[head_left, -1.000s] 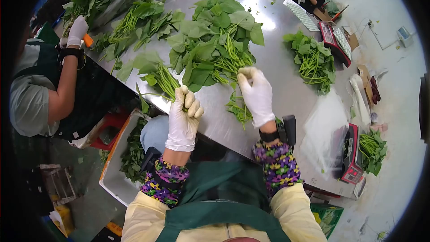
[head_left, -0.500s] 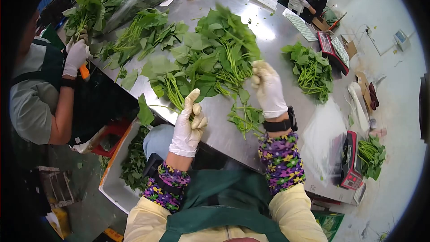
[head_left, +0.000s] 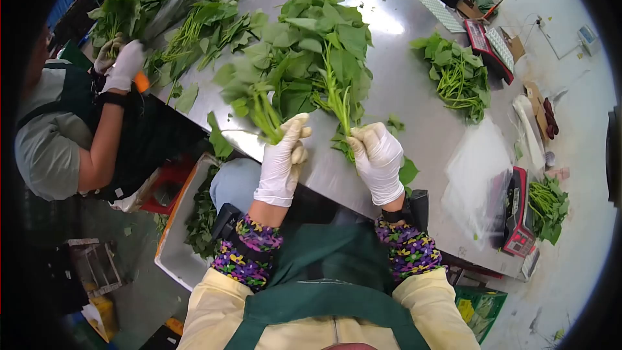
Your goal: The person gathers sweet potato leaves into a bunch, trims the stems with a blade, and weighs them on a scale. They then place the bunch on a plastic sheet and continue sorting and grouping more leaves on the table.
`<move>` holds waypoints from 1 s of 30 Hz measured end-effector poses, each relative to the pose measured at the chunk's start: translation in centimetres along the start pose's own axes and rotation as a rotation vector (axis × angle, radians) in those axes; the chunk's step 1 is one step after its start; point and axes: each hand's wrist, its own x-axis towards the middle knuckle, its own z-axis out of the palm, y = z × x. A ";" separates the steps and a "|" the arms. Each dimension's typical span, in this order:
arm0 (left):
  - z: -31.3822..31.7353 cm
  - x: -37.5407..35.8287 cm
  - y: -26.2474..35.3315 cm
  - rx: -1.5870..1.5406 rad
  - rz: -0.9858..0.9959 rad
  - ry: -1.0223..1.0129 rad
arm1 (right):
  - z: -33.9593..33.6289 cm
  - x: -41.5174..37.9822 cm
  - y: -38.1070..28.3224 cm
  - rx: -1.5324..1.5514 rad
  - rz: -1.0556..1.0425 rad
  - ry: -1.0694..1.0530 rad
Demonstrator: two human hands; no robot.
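Leafy green stalks (head_left: pixel 337 100) gripped by thin stems in closed right hand (head_left: pixel 379 162), smaller bunch (head_left: pixel 259 100) clasped in left hand (head_left: pixel 283 159), smooth white latex gloves, broad matte leaves fanning beyond fingertips over brushed steel table (head_left: pixel 414 110).

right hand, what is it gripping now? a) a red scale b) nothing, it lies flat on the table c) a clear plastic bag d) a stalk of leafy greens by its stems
d: the gloved right hand is closed around the stems of a leafy green stalk, held up over the steel table.
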 end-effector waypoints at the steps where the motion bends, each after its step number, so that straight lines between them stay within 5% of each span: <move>1: 0.3 -0.1 -0.4 0.069 0.030 0.012 | 0.1 -0.4 -0.2 -0.098 -0.119 -0.051; 10: 0.0 0.0 -1.9 0.140 -0.005 0.013 | 0.4 -1.7 -1.5 -0.145 -0.274 -0.135; 12: 0.2 0.0 -2.0 0.209 0.009 -0.005 | -0.1 -1.6 -2.6 0.219 0.345 -0.324; 21: 0.8 -1.0 -2.5 0.385 0.158 0.076 | 3.3 -1.3 -2.6 0.692 0.845 -0.237; 24: 0.9 -0.6 -3.2 0.294 0.234 0.187 | 4.2 -1.7 -2.9 0.791 0.801 0.012; 30: 1.1 -1.0 -3.5 0.108 0.246 0.144 | 5.1 -2.6 -2.5 1.426 1.173 0.302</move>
